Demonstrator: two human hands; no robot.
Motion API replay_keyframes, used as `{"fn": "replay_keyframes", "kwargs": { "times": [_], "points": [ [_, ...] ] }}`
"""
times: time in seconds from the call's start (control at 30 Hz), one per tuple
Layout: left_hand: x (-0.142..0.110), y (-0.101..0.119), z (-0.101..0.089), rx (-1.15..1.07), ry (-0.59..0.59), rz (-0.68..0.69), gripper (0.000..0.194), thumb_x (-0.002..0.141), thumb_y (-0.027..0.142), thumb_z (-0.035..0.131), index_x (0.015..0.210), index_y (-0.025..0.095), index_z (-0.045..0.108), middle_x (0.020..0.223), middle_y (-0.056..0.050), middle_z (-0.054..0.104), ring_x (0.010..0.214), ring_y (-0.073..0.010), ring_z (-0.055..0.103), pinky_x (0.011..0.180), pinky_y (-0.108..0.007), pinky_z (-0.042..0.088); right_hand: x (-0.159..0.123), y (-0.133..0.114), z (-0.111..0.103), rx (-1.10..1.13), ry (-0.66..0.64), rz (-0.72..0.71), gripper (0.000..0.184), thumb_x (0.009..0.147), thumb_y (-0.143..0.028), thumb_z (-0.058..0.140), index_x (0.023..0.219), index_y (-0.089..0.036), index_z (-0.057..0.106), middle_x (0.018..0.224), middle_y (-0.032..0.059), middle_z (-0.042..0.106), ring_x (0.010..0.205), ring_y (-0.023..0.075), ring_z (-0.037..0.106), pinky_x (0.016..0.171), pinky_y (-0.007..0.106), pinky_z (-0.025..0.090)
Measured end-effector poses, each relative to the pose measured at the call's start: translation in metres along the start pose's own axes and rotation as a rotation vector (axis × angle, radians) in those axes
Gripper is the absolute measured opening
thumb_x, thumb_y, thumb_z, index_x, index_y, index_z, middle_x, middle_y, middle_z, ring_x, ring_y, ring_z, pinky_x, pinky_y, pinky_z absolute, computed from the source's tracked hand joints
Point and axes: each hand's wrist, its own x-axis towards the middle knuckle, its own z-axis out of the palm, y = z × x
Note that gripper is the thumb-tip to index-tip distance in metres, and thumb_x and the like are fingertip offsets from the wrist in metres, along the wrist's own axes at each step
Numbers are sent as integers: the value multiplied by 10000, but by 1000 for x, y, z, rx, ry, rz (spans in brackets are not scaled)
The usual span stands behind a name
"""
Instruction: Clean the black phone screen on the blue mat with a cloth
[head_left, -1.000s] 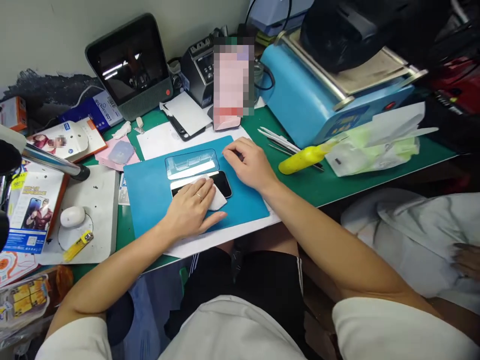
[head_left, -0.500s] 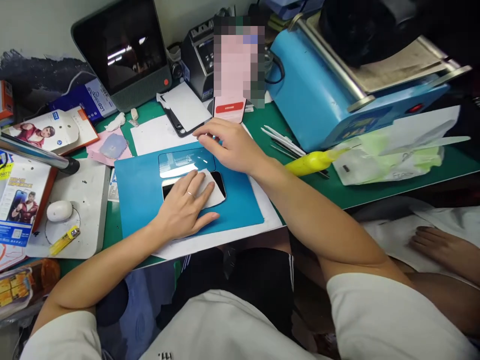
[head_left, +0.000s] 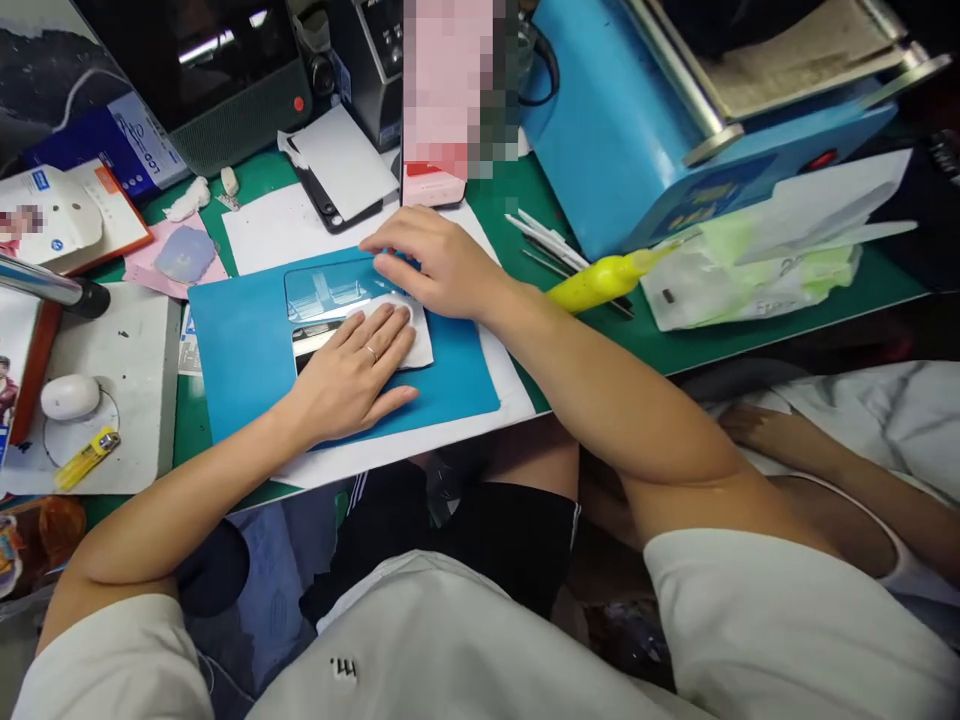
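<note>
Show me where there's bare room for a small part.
The blue mat is bare left of the phone and right of the white cloth under the left hand; crowded around the clear panel and right hand.

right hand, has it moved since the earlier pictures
Yes, leftward: against the clear glass panel, the right hand was beside its right end a second ago and now hides its upper right corner.

Green table (head_left: 262, 175) with white paper (head_left: 255, 235), grey slab (head_left: 142, 385), blue machine (head_left: 592, 110)

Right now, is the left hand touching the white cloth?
Touching: the head view shows the left hand with its fingers lying on the white cloth.
</note>
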Motion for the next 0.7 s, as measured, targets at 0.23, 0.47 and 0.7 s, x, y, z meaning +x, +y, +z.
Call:
{"fn": "replay_keyframes", "kwargs": {
  "times": [0.23, 0.47, 0.7],
  "points": [
    [2, 2, -9, 16, -76, 64, 595, 1181, 441, 348, 1670, 133, 487, 1735, -170, 490, 1677, -341, 395, 1391, -647, 253, 3, 1, 0, 12, 62, 20, 462, 1122, -530, 409, 1280, -262, 750, 1276, 117, 747, 1248, 339, 653, 1133, 545, 490],
    [-3, 18, -21, 149, 5, -48, 554, 1164, 407, 387, 1484, 68, 687, 1562, -199, 669, 1481, -351, 644, 1297, -577, 455, 5, -2, 0, 23, 152, -57, 429, 1112, -479, 435, 1246, -237, 764, 1264, 125, 767, 1228, 346, 664, 1112, 554, 482],
    [-10, 32, -14, 263, 22, -254, 786, 1135, 555, 408, 1475, -117, 634, 1541, -378, 603, 1405, -500, 668, 1122, -603, 571, 9, 7, 2, -29, 148, 42, 356, 1095, -438, 465, 1087, -244, 763, 1123, 101, 789, 1099, 311, 697, 1018, 493, 523]
  ]
}}
